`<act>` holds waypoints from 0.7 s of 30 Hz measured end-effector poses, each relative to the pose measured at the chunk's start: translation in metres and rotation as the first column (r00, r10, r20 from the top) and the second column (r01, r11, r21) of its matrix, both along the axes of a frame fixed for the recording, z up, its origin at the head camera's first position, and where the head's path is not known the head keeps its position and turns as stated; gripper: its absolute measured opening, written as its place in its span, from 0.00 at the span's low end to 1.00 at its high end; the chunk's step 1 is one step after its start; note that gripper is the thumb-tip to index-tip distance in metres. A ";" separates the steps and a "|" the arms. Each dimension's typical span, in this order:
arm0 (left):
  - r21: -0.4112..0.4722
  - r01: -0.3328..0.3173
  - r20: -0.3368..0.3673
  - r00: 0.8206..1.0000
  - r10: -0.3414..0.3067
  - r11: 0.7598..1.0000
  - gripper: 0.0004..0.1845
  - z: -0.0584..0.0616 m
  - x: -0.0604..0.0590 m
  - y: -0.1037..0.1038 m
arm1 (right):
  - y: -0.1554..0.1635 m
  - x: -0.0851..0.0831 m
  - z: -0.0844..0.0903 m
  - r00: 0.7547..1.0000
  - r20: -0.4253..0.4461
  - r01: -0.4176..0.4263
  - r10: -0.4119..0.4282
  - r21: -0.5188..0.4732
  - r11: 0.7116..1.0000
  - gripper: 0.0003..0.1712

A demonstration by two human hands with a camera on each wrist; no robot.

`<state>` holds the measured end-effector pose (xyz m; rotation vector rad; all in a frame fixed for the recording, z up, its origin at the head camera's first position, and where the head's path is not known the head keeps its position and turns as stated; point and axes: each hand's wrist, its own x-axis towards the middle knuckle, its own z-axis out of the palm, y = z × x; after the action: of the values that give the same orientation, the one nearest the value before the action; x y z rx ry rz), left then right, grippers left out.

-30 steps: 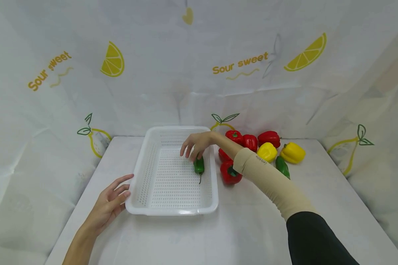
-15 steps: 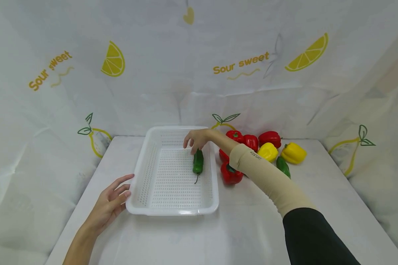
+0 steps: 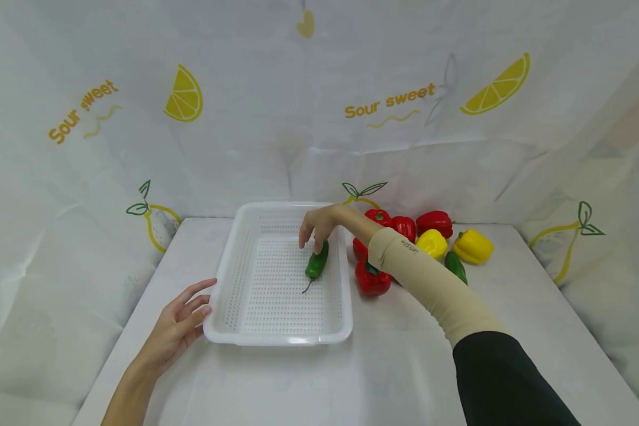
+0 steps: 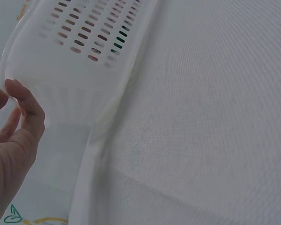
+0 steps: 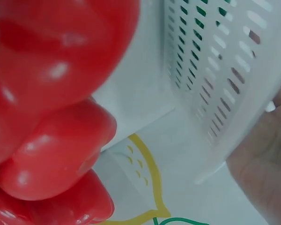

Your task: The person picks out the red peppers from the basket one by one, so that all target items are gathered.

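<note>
A white perforated basket (image 3: 277,340) stands in the middle of the table. A small green chili pepper (image 3: 316,264) lies tilted on its floor near the right wall. My right hand (image 3: 316,228) reaches over the basket with its fingers hanging down, one fingertip touching the pepper's far end. My left hand (image 3: 183,322) lies flat on the table, its straight fingers against the basket's near-left corner. The left wrist view shows this hand (image 4: 14,140) beside the basket's wall (image 4: 61,70). In the right wrist view, red peppers (image 5: 51,93) fill the left side and the basket's wall (image 5: 225,70) stands next to my palm (image 5: 271,178).
Right of the basket lies a cluster of peppers: red ones (image 3: 373,278), two yellow ones (image 3: 472,245) and a dark green one (image 3: 455,266). A white cloth printed with lemons covers the table (image 3: 394,367) and rises as a backdrop on three sides.
My right hand has drawn back toward the basket's far right. The green pepper has turned from lengthwise to tilted, its stem swinging left. The left hand has stayed put.
</note>
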<state>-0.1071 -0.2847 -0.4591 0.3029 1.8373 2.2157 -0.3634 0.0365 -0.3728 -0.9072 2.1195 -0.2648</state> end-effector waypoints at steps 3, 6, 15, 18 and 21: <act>0.003 -0.005 0.004 1.000 0.005 1.000 0.31 -0.001 0.000 0.000 | -0.001 -0.001 -0.004 0.997 0.009 -0.075 0.074 0.034 0.997 0.24; 0.013 -0.002 -0.004 1.000 0.002 1.000 0.31 -0.002 0.000 0.000 | -0.003 -0.001 -0.007 0.994 0.025 -0.105 0.103 0.058 0.993 0.24; 0.011 0.000 0.000 1.000 0.000 1.000 0.31 -0.002 -0.001 -0.001 | -0.008 0.001 -0.016 0.988 0.060 -0.145 0.140 0.097 0.985 0.27; 0.012 0.004 -0.001 1.000 -0.004 1.000 0.31 -0.002 -0.001 -0.001 | -0.008 0.002 -0.019 0.990 0.059 -0.135 0.130 0.102 0.986 0.28; 0.014 0.003 0.000 1.000 -0.003 1.000 0.31 -0.002 -0.001 -0.001 | -0.009 0.004 -0.020 0.989 0.059 -0.138 0.133 0.098 0.985 0.28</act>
<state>-0.1079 -0.2859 -0.4609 0.3079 1.8203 2.2274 -0.3596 0.0273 -0.3932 -0.9688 1.9940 -0.1078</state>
